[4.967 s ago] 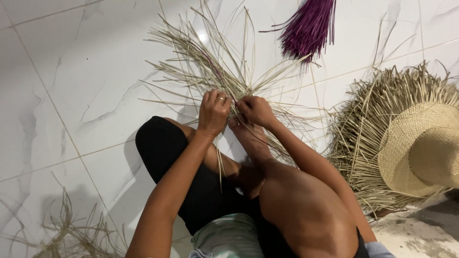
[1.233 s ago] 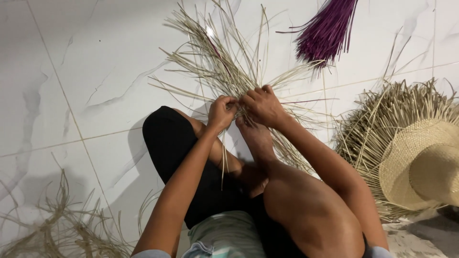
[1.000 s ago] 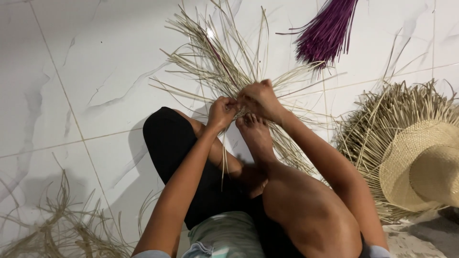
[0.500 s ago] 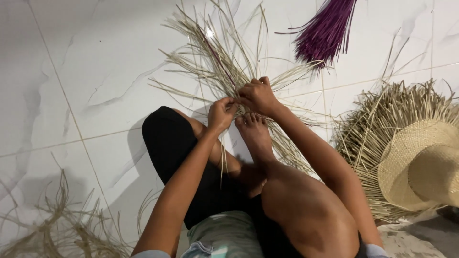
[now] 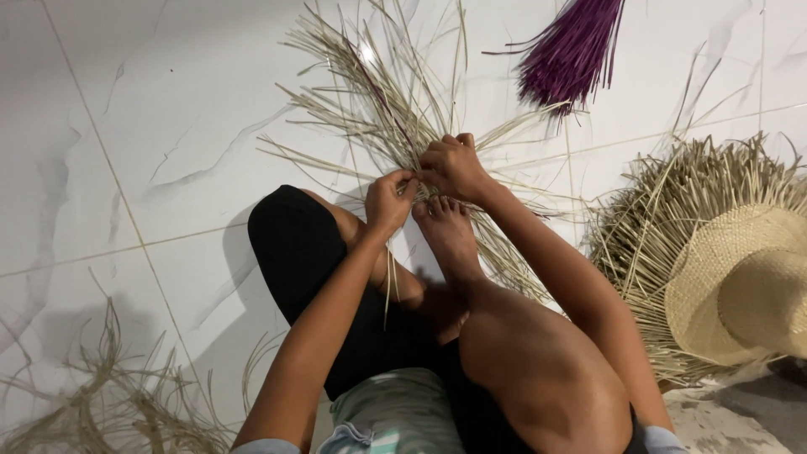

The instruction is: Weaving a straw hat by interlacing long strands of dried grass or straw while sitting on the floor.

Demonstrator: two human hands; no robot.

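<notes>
Big white tiled floor (image 5: 168,109), and mid-floor toward its far edge sits a fan of pale dry straw strips (image 5: 378,109), long, flat and splayed out every which way. A half-woven straw hat (image 5: 740,277) lies by the right edge, purple fibre bundle (image 5: 572,55) at the far edge. Left hand (image 5: 387,202) and right hand (image 5: 454,164) both pinch strips where the fan gathers, just above a bare foot (image 5: 445,231).

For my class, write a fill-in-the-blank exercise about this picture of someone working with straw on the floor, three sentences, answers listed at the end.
1. Both the left hand and the right hand grip pale ____ strands.
2. The bundle of fibres at the top is coloured ____.
3. The unfinished woven ____ lies on the white tiled floor at the right.

Missing words: straw; purple; hat
</notes>
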